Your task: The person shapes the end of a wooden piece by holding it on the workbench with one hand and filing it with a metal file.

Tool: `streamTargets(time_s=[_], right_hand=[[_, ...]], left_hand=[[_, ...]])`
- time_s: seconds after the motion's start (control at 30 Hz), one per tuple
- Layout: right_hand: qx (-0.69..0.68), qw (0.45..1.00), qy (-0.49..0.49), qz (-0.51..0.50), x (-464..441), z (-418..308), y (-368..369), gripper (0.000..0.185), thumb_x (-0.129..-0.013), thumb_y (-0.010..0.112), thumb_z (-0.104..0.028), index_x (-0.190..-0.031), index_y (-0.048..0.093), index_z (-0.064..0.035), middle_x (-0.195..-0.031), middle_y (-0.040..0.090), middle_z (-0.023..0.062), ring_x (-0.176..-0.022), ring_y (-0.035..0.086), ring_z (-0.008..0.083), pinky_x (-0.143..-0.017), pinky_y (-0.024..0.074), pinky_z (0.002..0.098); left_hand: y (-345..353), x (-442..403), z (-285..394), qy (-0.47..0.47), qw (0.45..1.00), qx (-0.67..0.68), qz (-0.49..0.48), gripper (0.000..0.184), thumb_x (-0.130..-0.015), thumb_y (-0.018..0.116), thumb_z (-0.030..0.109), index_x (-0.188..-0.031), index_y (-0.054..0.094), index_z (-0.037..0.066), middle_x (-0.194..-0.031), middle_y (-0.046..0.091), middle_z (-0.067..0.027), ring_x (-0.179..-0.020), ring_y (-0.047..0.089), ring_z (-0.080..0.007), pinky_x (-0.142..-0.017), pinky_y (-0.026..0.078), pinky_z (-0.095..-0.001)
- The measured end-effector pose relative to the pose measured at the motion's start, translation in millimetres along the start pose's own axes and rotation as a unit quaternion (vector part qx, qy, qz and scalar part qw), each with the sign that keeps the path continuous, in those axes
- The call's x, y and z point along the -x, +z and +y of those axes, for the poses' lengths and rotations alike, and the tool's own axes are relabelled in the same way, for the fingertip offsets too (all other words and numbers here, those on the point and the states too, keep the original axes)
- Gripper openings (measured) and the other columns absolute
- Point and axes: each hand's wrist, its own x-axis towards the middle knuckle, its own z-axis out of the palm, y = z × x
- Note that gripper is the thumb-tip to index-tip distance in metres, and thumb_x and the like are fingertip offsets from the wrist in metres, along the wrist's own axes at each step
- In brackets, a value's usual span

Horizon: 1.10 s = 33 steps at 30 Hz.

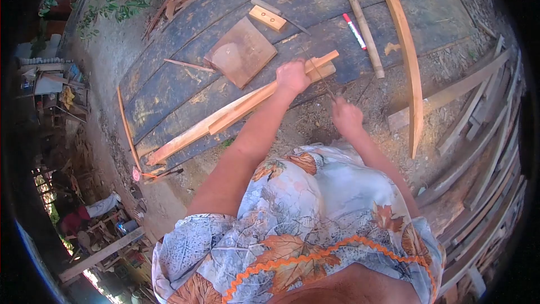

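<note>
My left hand (293, 76) is closed over a long light wooden strip (247, 104), close to its right end. A second pale wooden piece (197, 134) lies under and beside that strip. My right hand (347, 117) is closed on the near end of a narrow saw (322, 79). Its thin dark blade lies across the strip, just right of my left hand; the teeth are too small to make out. Beyond my left hand sit a square brown board (242, 52) and a small wooden block with two holes (268, 18).
A chisel-like tool (279, 14), a red-and-white marker (355, 31) and a round stick (367, 38) rest on the dark plank surface (185, 42). A long curved wooden bar (406, 50) crosses its right side. Stacked timber (484, 174) lies at right.
</note>
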Motion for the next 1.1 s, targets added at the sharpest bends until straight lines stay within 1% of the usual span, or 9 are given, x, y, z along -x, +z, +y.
streamTargets(time_s=[0.17,0.27,0.37,0.63,0.77,0.83,0.87,0.93,1.1], right_hand=[[0.002,0.999,0.012,-0.04,19.2,13.2,-0.6,0.022,-0.088,0.045,-0.019,-0.097,0.055,-0.0015,-0.067,0.062,0.0234,-0.065,0.063,0.0396,-0.063,0.049,0.0514],[0.015,1.0,-0.003,-0.027,-27.4,-4.2,8.7,0.022,-0.088,0.045,-0.019,-0.096,0.056,-0.0016,-0.067,0.062,0.0235,-0.064,0.063,0.0396,-0.062,0.0491,0.0513],[-0.002,0.999,-0.035,0.026,-54.5,-10.9,14.2,0.021,-0.089,0.048,-0.024,-0.088,0.055,-0.0042,-0.068,0.062,0.0216,-0.067,0.062,0.0404,-0.062,0.048,0.0512],[0.015,0.999,0.022,-0.028,15.5,7.7,-3.9,0.019,-0.086,0.047,-0.019,-0.087,0.056,-0.0024,-0.067,0.062,0.0223,-0.066,0.063,0.0399,-0.062,0.0493,0.0506],[0.003,1.0,-0.001,0.002,-36.8,-7.5,6.7,0.018,-0.085,0.048,-0.018,-0.088,0.056,-0.002,-0.067,0.062,0.0231,-0.066,0.063,0.0395,-0.062,0.0493,0.0506],[-0.01,0.999,-0.034,0.032,-55.7,-15.4,16.4,0.021,-0.088,0.049,-0.023,-0.092,0.055,-0.0033,-0.066,0.061,0.0223,-0.066,0.062,0.0412,-0.061,0.0478,0.0515],[-0.011,0.999,-0.034,0.034,-54.3,-12.8,16.8,0.021,-0.088,0.049,-0.023,-0.092,0.055,-0.0033,-0.066,0.061,0.0223,-0.066,0.062,0.0412,-0.061,0.0478,0.0515],[0.001,0.999,-0.025,0.027,-39.8,-12.4,8.2,0.015,-0.083,0.049,-0.015,-0.087,0.055,-0.0019,-0.067,0.062,0.0233,-0.064,0.063,0.0388,-0.061,0.0491,0.0509],[0.005,1.0,0.012,-0.012,17.9,6.0,-3.1,0.015,-0.083,0.048,-0.015,-0.086,0.054,-0.0022,-0.067,0.062,0.0222,-0.063,0.063,0.0389,-0.061,0.0489,0.0508]], left_hand=[[1.7,1.2,-1.2,0.008,1.0,-0.005,0.011,0.041,-0.069,0.068,0.027,-0.103,0.059,0.006,-0.105,0.063,-0.0154,-0.097,0.061,-0.0325,-0.083,0.048,-0.043],[4.3,0.2,-0.9,0.02,1.0,-0.008,0.019,0.041,-0.069,0.068,0.027,-0.103,0.059,0.006,-0.104,0.063,-0.0155,-0.097,0.061,-0.0325,-0.083,0.048,-0.043],[4.4,-0.1,-0.3,0.015,1.0,-0.008,0.016,0.04,-0.069,0.068,0.027,-0.102,0.059,0.007,-0.102,0.064,-0.0157,-0.096,0.061,-0.0326,-0.083,0.048,-0.043],[1.8,3.0,-1.5,0.015,1.0,-0.002,0.008,0.038,-0.07,0.066,0.026,-0.102,0.059,0.007,-0.101,0.064,-0.016,-0.096,0.061,-0.0328,-0.083,0.048,-0.0437],[-0.4,0.5,1.5,0.021,1.0,-0.003,0.014,0.037,-0.07,0.066,0.026,-0.101,0.06,0.006,-0.102,0.064,-0.0162,-0.096,0.061,-0.0327,-0.083,0.048,-0.0435],[-2.6,1.5,2.2,0.019,1.0,-0.005,0.011,0.037,-0.07,0.066,0.026,-0.101,0.06,0.006,-0.103,0.064,-0.0163,-0.096,0.061,-0.0328,-0.083,0.048,-0.0433],[-2.8,1.1,3.3,0.011,1.0,-0.005,0.006,0.037,-0.07,0.066,0.026,-0.101,0.06,0.006,-0.104,0.063,-0.0161,-0.096,0.061,-0.0328,-0.083,0.048,-0.0432],[-0.1,0.6,3.1,-0.001,1.0,-0.004,-0.002,0.037,-0.07,0.066,0.026,-0.101,0.06,0.006,-0.105,0.063,-0.0159,-0.097,0.061,-0.0328,-0.084,0.048,-0.043],[-2.5,1.3,1.4,0.008,1.0,-0.003,0.001,0.038,-0.071,0.067,0.027,-0.102,0.06,0.007,-0.106,0.063,-0.0155,-0.098,0.061,-0.0321,-0.085,0.048,-0.0429]])
